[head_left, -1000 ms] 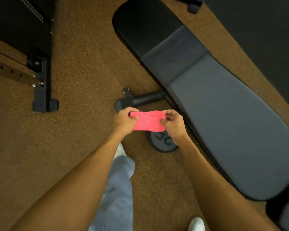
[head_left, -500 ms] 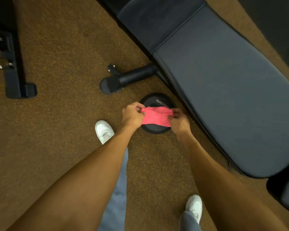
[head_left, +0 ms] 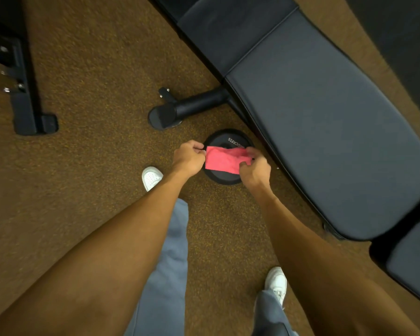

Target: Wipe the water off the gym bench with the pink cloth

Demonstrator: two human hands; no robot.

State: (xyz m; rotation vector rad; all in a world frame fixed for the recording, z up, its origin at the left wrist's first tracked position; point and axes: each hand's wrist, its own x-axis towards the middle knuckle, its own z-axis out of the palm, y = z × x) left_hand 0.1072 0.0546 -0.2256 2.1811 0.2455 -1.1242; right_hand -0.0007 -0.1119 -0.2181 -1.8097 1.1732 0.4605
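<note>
Slippage threatens: left hand point(head_left: 188, 157) and right hand point(head_left: 254, 170) each pinch an end of the pink cloth point(head_left: 224, 160) above the weight plate point(head_left: 226, 178), beside the gym bench point(head_left: 325, 129), so a loosened pinch could drop it.

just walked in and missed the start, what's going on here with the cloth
A person stands on the brown speckled floor, pinching a small pink cloth stretched between the left hand and the right hand. It is held in the air above a round black weight plate on the floor. The dark padded gym bench lies to their right, and the cloth has not touched it yet.
</note>
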